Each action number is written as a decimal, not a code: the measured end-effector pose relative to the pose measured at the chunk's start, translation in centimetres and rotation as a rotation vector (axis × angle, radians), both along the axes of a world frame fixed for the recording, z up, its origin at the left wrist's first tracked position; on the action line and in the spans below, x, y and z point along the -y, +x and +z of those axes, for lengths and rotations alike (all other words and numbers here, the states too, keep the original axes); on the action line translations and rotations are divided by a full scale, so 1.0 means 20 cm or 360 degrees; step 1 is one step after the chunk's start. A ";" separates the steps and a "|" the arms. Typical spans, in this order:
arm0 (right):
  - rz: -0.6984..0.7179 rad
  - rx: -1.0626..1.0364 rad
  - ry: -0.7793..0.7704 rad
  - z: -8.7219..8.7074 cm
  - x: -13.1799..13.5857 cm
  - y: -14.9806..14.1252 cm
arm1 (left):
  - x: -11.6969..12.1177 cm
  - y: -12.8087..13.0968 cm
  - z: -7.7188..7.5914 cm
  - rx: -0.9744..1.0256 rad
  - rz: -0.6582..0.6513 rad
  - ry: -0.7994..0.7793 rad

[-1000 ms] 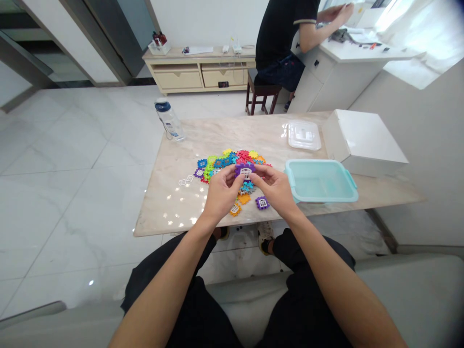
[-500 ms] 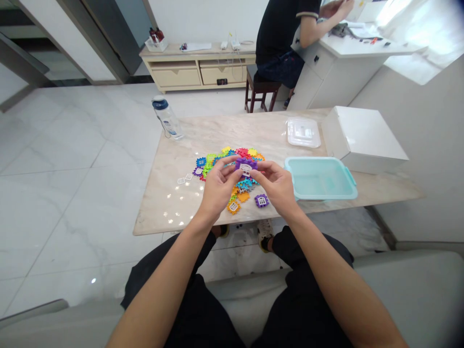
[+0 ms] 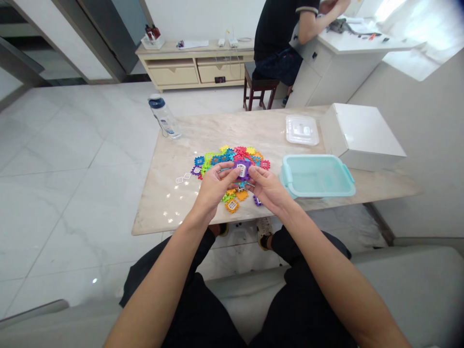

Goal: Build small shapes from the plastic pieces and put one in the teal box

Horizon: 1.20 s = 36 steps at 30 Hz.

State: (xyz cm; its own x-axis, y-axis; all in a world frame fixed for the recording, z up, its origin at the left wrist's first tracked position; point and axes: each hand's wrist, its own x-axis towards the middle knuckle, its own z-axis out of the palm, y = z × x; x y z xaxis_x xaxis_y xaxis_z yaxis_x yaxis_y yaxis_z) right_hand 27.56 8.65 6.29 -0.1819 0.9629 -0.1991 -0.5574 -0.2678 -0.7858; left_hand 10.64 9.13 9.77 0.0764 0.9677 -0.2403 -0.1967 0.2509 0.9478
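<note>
Both my hands meet over a heap of colourful toothed plastic tiles (image 3: 232, 157) on a marble table (image 3: 174, 203). My left hand (image 3: 213, 186) and my right hand (image 3: 266, 188) pinch a purple tile (image 3: 242, 169) with a white window insert between thumbs and fingers, holding it just above the heap. An orange tile (image 3: 232, 205) with a white insert lies in front of the hands. A purple tile (image 3: 256, 200) shows partly under my right hand. Small white window inserts (image 3: 183, 178) lie loose to the left.
An open teal plastic box (image 3: 317, 175) stands right of the heap, its clear lid (image 3: 302, 129) behind it, next to a white box (image 3: 360, 135). A water bottle (image 3: 163, 116) stands at the far left corner. Another person (image 3: 286, 34) sits at a white desk behind.
My hands have drawn closer together and lower over the heap, still gripping the purple tile, which has turned more upright. The view has shifted slightly.
</note>
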 end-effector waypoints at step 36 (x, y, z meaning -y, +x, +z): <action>-0.0276 0.0241 -0.0028 -0.01 0.00 -0.01 | -0.04 -0.07 0.02 0.0302 0.0187 -0.0013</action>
